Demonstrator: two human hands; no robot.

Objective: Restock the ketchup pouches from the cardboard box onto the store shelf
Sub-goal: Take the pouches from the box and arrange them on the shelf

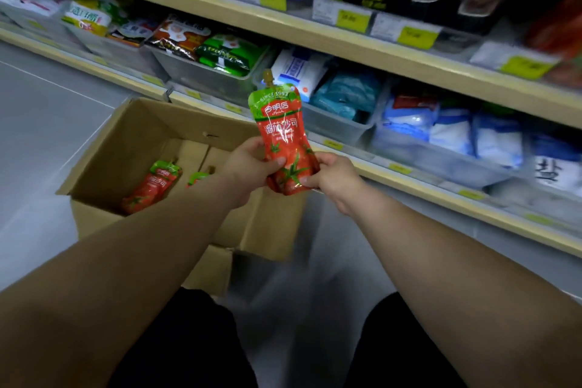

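Observation:
A red and green ketchup pouch with a spout on top stands upright in front of me, above the box's right edge. My left hand grips its lower left side and my right hand grips its lower right corner. The open cardboard box sits on the floor to the left. One more pouch lies flat inside it, and a second pouch shows partly behind my left forearm. The store shelf runs along the right.
Clear plastic bins on the low shelf hold blue and white bags and green and black packets. An upper shelf carries dark cartons and yellow price tags. Grey floor lies left of the box. My knees show at the bottom.

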